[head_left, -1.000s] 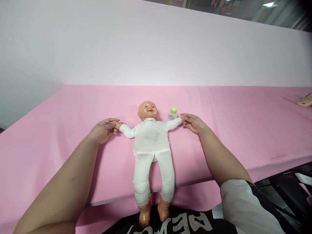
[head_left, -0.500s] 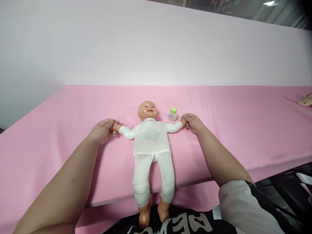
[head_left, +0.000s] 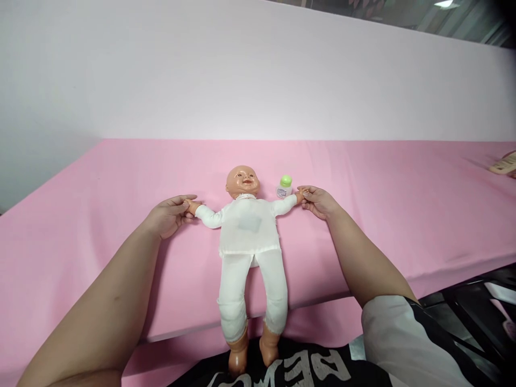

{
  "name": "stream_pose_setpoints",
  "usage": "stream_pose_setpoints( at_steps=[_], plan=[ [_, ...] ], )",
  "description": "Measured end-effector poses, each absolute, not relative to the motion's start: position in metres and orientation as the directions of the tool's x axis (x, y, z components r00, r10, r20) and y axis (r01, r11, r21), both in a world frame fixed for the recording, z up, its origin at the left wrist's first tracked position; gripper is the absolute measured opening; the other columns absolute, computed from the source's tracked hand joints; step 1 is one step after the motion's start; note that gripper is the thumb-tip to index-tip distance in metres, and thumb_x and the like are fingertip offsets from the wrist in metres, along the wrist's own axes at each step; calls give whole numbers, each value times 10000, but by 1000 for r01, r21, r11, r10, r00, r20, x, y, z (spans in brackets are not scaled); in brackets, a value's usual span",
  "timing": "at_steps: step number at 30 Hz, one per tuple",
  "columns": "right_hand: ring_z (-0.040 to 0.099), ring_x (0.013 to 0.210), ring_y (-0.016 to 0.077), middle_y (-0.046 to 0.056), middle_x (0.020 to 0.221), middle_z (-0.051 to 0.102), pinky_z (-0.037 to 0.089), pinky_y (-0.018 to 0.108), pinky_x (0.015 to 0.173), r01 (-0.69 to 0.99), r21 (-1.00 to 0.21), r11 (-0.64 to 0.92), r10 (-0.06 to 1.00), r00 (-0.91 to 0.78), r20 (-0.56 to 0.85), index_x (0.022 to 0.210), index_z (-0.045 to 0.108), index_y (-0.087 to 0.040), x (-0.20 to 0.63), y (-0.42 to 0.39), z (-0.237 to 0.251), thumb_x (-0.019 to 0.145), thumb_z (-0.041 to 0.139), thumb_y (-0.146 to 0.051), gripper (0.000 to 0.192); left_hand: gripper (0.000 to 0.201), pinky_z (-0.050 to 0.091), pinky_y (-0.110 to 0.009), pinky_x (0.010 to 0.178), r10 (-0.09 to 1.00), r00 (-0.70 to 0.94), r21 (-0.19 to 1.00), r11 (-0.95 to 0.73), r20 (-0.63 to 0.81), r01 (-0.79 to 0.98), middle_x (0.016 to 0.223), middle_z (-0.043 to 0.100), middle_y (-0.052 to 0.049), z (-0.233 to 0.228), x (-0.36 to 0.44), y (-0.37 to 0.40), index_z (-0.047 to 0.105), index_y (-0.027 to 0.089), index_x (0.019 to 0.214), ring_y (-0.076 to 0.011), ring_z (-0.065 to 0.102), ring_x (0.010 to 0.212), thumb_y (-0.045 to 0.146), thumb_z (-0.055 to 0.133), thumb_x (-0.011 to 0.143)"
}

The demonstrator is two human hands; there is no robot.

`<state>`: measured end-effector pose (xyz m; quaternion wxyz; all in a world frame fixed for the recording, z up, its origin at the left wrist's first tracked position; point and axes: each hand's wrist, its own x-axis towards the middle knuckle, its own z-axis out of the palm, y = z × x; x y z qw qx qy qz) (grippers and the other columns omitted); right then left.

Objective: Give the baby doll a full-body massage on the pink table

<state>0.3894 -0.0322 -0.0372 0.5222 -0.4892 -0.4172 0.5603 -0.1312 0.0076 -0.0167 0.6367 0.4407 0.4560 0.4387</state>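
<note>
Plainly, doll: a baby doll (head_left: 248, 236) in a white cloth suit lay face up on the pink table (head_left: 382, 215), head pointing away from the person, arms spread out to both sides.
Doll's legs: they ran past the near edge of the table, and the bare plastic feet hung over it against the person's dark shirt (head_left: 314, 371).
Left hand: the left hand (head_left: 169, 215) lay on the table just beside the doll's arm on that side, thumb and fingers pinched on the doll's small hand.
Right hand: the right hand (head_left: 318, 201) sat on the other side of the doll, fingertips closed on the doll's other small hand, with the arm drawn out straight.
Bottle: a small white bottle (head_left: 284, 187) with a green cap stood upright just beyond the doll's arm on the right-hand side, near the doll's head.
Backdrop: a pale wall (head_left: 258, 80) rose behind the table, beyond the doll's head.
Far edge: a light wooden object (head_left: 503, 164), well apart from the doll to the right, was cut off by the frame; I could not tell what it was.
</note>
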Motion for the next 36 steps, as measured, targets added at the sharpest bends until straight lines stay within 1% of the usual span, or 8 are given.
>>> stream_pose_setpoints(
  at_steps=[3,7,14,19,23,27,32,36],
  plan=[
    [614,617,129,27,878,736,565,280,560,-150,-984,-101,994,17,-105,1012,743,-214,387,-34,-35,683,1005,-351,442,396,681,-372,650,962,217,972,196,-165,-129,1242,784,-228,-21,-134,10,782,105,1160,-233,763,773,193,867,783],
    [539,522,105,-5,724,680,463,246,461,-87,-992,-95,995,34,-98,858,675,-213,383,-33,-34,641,1025,-386,447,320,633,-328,560,963,218,979,181,-156,-96,1094,814,-195,-21,-134,10,789,112,987,-149,648,589,291,920,756],
    [381,429,83,-53,578,523,295,236,372,-19,-996,-83,991,105,-84,775,585,-241,374,-32,-37,783,916,-633,514,354,567,-283,499,957,240,981,183,-164,-58,1060,813,-213,-16,-131,9,787,91,938,-152,634,578,405,892,813],
    [338,408,83,-43,541,496,248,238,372,-22,-994,-103,986,130,-105,768,609,-231,373,-30,-39,869,812,-702,523,268,590,-283,525,960,212,974,205,-180,-99,1084,821,-199,-21,-133,12,791,104,1034,-141,632,581,317,836,876],
    [382,426,82,4,605,617,281,227,398,-65,-990,-125,982,132,-133,902,697,-207,381,-27,-43,905,822,-575,389,398,643,-334,589,957,215,964,227,-195,-135,1290,770,-256,-21,-135,12,770,79,1228,-195,721,704,168,816,843],
    [573,545,134,61,748,718,411,248,466,-128,-982,-136,986,82,-147,1092,747,-193,387,-26,-43,916,825,-412,292,523,680,-381,670,953,229,963,232,-196,-141,1365,731,-276,-20,-135,11,739,81,1329,-275,781,889,125,807,812],
    [684,725,170,69,940,759,535,288,588,-201,-969,-145,989,-12,-146,1199,760,-218,390,-32,-37,858,840,-255,351,505,668,-368,671,951,260,964,215,-170,-157,1349,745,-255,-20,-135,10,753,110,1282,-276,777,914,157,850,789],
    [679,776,158,68,1044,765,563,292,643,-246,-954,-170,980,-147,-137,1170,766,-219,390,-37,-32,794,917,-286,410,393,645,-344,622,955,256,970,192,-149,-152,1178,805,-206,-20,-134,10,769,125,1115,-204,724,725,208,896,752]
  ],
)
